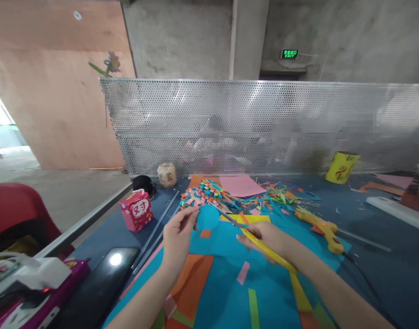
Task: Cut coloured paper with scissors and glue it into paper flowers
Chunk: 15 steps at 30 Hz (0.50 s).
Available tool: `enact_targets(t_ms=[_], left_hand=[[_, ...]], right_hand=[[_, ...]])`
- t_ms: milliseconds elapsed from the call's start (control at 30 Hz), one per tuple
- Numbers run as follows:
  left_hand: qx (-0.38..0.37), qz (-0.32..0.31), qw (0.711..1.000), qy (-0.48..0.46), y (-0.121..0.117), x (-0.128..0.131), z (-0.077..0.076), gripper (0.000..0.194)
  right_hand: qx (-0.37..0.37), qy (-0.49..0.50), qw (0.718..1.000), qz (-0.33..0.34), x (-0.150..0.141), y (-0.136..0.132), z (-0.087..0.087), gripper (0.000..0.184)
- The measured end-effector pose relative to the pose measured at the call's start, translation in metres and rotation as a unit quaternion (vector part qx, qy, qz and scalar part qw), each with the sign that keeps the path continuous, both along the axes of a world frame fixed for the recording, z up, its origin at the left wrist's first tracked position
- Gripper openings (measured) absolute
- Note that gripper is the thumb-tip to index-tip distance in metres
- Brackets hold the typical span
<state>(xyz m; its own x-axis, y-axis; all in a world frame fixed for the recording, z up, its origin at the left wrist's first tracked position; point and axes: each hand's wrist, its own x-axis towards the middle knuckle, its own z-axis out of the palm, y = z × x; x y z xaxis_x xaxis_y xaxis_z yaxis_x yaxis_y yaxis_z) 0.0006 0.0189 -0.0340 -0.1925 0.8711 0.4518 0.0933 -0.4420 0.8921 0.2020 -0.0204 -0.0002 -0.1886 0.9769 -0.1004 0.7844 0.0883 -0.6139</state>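
Note:
Pinched at its left edge, a round blue paper disc (208, 217) is held up by my left hand (179, 233). My right hand (269, 240) grips yellow-handled scissors (264, 248), whose blades point up and left to the disc's right edge. Whether the blades touch the paper I cannot tell. Under both hands lie blue sheets (226, 283), an orange sheet (192, 278) and loose strips, among them a pink piece (243, 273) and a green strip (253, 306). Just behind the disc sits a pile of fringed, multicoloured paper pieces (209, 192).
A yellow glue gun (320, 228) lies at right with its cord. Behind are a pink sheet (241, 185), paper scraps (278, 194), a yellow can (342, 167) and a perforated metal screen (195, 114). At left are a red box (136, 210), a phone (99, 283) and a power strip (41, 292).

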Motion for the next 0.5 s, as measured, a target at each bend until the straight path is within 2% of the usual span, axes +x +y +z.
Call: enact_targets(t_ms=[133,333,500], left_hand=[[-0.001,-0.009,1.0,0.006,-0.0007,0.0,0.0024,0.016],[-0.01,-0.021,0.999,0.043,-0.0009,0.0005,0.0033,0.016],[-0.006,-0.021,0.999,0.05,0.0007,-0.0005,0.0024,0.016]], right_hand=[[-0.008,0.027,1.0,0.013,0.0029,0.0014,-0.0039,0.041],[0.028,0.002,0.999,0.025,0.005,0.0024,-0.0059,0.041],[-0.023,0.018,0.999,0.013,0.006,0.0018,-0.0028,0.039]])
